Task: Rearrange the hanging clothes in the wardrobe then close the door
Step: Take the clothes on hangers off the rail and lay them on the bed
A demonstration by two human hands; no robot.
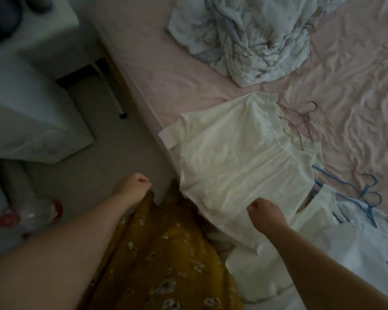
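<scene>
A cream-white top [233, 157] lies flat on the pink bed sheet [356, 86], with a thin dark hanger [306, 117] at its neck. A second pale garment [356, 242] lies nearer me on a blue hanger [367, 191]. My left hand [136, 186] is a fist gripping the top edge of a mustard floral garment [166, 253], which hangs down beside the bed corner. My right hand [266, 214] hovers over the white top's lower edge with its fingers curled, and nothing shows in it. No wardrobe is in view.
A crumpled pale blue blanket [244, 36] is heaped at the far side of the bed. White furniture [31, 121] stands at the left across a strip of grey floor [87, 175]. A clear plastic bottle [31, 215] lies on the floor at lower left.
</scene>
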